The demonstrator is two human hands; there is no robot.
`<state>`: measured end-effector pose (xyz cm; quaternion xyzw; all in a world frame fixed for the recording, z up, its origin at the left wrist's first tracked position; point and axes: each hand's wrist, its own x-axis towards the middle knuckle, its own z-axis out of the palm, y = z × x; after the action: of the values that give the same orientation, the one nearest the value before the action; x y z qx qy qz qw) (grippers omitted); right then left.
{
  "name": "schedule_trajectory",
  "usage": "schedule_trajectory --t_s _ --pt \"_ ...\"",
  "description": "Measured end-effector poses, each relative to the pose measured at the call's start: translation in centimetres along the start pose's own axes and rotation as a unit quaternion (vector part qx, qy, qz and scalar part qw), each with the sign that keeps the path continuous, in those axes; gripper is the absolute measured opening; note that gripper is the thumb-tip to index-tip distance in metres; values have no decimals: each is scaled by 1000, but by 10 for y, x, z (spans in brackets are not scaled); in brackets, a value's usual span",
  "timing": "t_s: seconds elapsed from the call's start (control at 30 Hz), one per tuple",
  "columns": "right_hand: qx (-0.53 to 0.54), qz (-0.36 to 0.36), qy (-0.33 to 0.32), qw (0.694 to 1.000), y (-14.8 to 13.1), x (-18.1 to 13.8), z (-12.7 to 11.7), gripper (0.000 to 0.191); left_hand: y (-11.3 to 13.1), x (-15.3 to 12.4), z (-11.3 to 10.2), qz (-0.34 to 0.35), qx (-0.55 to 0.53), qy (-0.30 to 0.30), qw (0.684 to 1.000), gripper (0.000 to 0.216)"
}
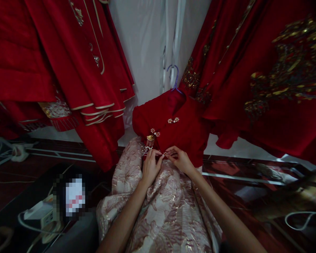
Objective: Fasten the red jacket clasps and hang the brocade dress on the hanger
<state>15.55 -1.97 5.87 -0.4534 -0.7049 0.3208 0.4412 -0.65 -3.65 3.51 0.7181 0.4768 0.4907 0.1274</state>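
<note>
While both hands pinch at the fastening, beads may snag.
Left hand (150, 165) and right hand (179, 159), fingertips closed on pearl clasp (162, 153) at red jacket (179, 133) hem; tassel (150, 140) just above left fingers risks tearing.

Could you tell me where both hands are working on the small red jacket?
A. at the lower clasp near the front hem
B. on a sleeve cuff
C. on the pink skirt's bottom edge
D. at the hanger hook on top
A: the left hand and right hand meet fingertip to fingertip at the clasp low on the red jacket, just above the pink skirt.
</note>
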Motion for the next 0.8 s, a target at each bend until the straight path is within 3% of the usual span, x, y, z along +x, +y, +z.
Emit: schedule_trajectory --t_s 0.23,0.8 --pt "13 13 20 1000 5 -2 8 21 -5 -5 4 -28 -60 20 998 12" --pt "23 13 -34 999 1 -5 3 20 -9 -11 3 -35 -98 -8 995 12"
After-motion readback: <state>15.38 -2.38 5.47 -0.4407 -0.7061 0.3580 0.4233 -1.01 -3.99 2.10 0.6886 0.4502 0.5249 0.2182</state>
